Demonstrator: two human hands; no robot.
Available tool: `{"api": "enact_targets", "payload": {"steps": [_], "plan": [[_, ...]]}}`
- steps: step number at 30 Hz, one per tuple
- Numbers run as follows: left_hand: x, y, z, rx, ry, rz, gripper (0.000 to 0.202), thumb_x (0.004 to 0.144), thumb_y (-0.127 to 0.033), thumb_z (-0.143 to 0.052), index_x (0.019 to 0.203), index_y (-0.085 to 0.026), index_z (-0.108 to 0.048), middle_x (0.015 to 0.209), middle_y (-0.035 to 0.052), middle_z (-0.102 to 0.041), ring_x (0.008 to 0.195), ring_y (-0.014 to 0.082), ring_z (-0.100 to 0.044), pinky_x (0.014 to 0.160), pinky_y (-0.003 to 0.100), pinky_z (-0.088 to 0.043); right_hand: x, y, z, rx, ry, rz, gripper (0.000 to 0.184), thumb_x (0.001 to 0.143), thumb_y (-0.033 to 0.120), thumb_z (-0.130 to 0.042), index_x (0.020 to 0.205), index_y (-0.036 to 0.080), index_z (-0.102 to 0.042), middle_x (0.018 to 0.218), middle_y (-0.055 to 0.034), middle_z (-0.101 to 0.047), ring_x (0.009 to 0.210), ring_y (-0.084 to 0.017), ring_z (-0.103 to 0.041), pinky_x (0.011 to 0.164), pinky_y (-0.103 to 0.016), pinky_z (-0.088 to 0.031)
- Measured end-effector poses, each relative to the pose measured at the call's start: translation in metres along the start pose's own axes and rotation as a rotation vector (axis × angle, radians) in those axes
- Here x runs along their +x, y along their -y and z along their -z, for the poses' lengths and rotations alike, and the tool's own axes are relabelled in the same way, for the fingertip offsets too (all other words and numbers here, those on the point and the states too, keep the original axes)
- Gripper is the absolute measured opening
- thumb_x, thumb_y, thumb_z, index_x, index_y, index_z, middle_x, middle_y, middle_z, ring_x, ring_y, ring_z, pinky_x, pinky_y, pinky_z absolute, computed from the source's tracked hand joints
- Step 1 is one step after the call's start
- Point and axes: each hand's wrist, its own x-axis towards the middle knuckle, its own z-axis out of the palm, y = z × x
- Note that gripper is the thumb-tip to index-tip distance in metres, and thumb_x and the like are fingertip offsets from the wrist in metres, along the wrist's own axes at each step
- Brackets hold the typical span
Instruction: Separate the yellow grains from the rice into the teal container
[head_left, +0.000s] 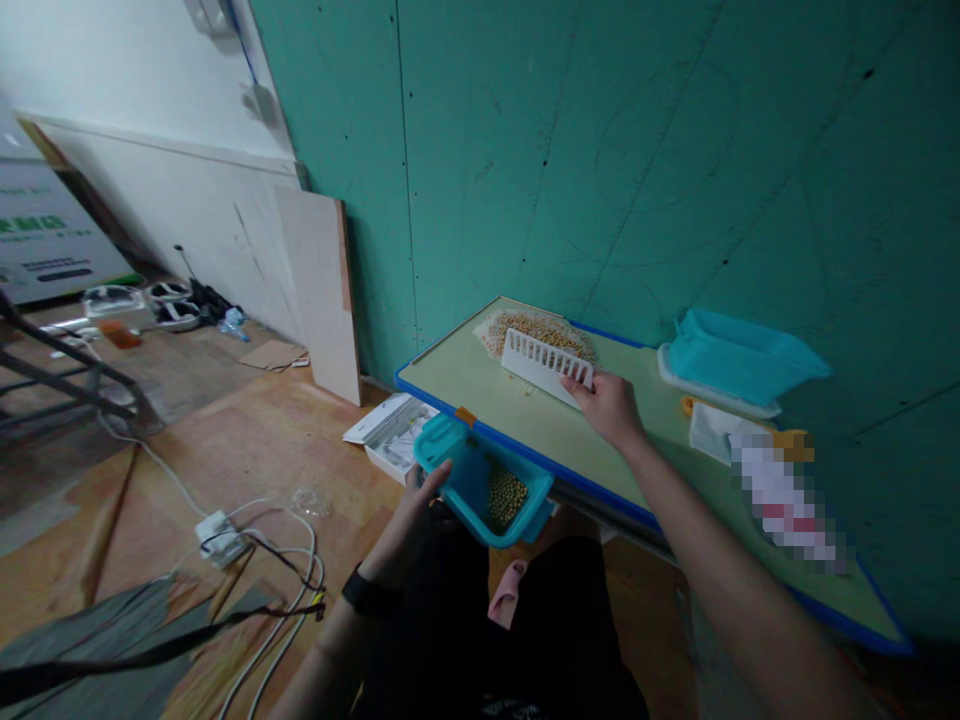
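Observation:
My right hand grips one end of a white slotted plastic piece that stands on edge on the green table. Right behind that piece lies a pile of yellow beans, near the table's far corner. My left hand holds a teal plastic bin just below the table's blue front edge. Some beans lie in the bottom of the bin. A dark band is on my left wrist.
A teal lidded container on a white tray sits at the table's back right, with a blurred packet in front. On the wooden floor lie a white open box, a power strip and cables. A board leans on the wall.

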Motion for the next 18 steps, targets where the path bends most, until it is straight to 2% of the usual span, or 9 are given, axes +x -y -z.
{"api": "enact_targets", "payload": {"steps": [5, 11, 18], "plan": [[0.002, 0.003, 0.001, 0.07, 0.015, -0.03, 0.093, 0.096, -0.073, -0.09, 0.169, -0.034, -0.048, 0.159, 0.0208, -0.071, 0.118, 0.0374, -0.085, 0.091, 0.048, -0.074, -0.006, 0.002, 0.001, 0.119, 0.007, 0.029, 0.043, 0.096, 0.057, -0.081, 0.076, 0.02, -0.087, 0.075, -0.0116, -0.086, 0.075, -0.027, -0.079, 0.066, -0.031, -0.051], [0.002, 0.002, 0.001, 0.063, 0.01, -0.038, 0.092, 0.092, -0.073, -0.094, 0.164, -0.034, -0.053, 0.162, 0.019, -0.069, 0.123, 0.0374, -0.083, 0.091, 0.047, -0.074, -0.017, 0.006, 0.003, 0.192, 0.045, -0.006, 0.032, 0.095, 0.045, -0.081, 0.084, 0.018, -0.092, 0.078, -0.0103, -0.087, 0.074, -0.028, -0.081, 0.066, -0.032, -0.055], [0.0, -0.001, -0.001, 0.044, 0.028, -0.032, 0.094, 0.093, -0.07, -0.094, 0.168, -0.033, -0.05, 0.157, 0.0189, -0.074, 0.115, 0.0353, -0.086, 0.09, 0.047, -0.074, -0.032, 0.005, 0.005, 0.259, 0.091, -0.012, 0.03, 0.095, 0.044, -0.079, 0.081, 0.02, -0.089, 0.079, -0.0103, -0.087, 0.076, -0.031, -0.084, 0.07, -0.036, -0.06]]}}
